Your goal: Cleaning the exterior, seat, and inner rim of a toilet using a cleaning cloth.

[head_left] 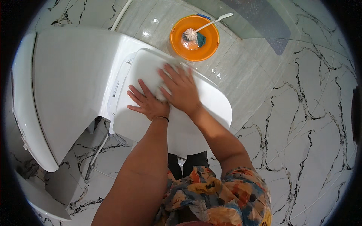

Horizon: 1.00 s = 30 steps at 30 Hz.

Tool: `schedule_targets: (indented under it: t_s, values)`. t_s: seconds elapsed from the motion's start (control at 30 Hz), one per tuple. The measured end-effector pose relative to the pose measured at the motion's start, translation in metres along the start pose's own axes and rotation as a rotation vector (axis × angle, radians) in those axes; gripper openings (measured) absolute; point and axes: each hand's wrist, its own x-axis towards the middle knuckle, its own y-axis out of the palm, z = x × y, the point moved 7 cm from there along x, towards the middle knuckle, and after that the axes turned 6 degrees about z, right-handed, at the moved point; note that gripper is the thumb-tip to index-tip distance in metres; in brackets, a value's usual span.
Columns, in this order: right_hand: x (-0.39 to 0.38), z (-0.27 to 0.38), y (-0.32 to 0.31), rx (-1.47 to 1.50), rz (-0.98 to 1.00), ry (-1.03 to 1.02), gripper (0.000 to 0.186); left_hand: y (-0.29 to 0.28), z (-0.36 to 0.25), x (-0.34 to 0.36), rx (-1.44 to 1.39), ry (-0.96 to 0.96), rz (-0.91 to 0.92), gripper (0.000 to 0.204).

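Both my hands are on the shut white toilet lid (217,109). My left hand (151,106) lies flat with its fingers spread, a thin dark band around the wrist. Just right of it and a little farther away, my right hand (180,89) is palm down with its fingers stretched out. Motion smears the right fingertips. I see nothing gripped in either hand; whatever is under the palms is hidden.
Beyond the lid, an orange bucket (176,45) stands on wet grey floor tiles. It holds a white-handled brush (205,26) and a teal cloth (201,40). The white cistern (75,75) is at left, with a hose (98,152) below. Marbled walls and a glass panel (301,28) surround.
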Motion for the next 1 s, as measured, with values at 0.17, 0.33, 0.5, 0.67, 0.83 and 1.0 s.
schedule_targets:
  t_s: [0.17,0.33,0.5,0.67,0.83,1.0]
  values:
    - [-0.185,-0.042,-0.01,-0.159,0.111,0.324,0.057,0.0,-0.005,-0.002,-0.065,0.049,-0.084,0.065]
    - [-0.186,-0.044,-0.01,-0.234,0.15,0.382,0.057,0.001,-0.004,-0.003,-0.068,0.05,-0.082,0.065]
    - [-0.015,-0.013,-0.01,-0.135,-0.025,0.127,0.057,0.001,-0.004,-0.002,-0.078,0.034,-0.073,0.066]
    - [0.111,0.022,0.016,0.013,-0.158,0.006,0.051,0.002,-0.004,-0.001,-0.048,0.019,-0.054,0.068]
    - [0.108,-0.001,0.021,0.319,-0.082,0.107,0.04,0.004,-0.002,0.0,-0.021,0.037,-0.106,0.067]
    - [0.003,-0.06,-0.026,0.23,-0.015,0.319,0.036,0.0,-0.003,-0.001,-0.016,0.037,-0.127,0.064]
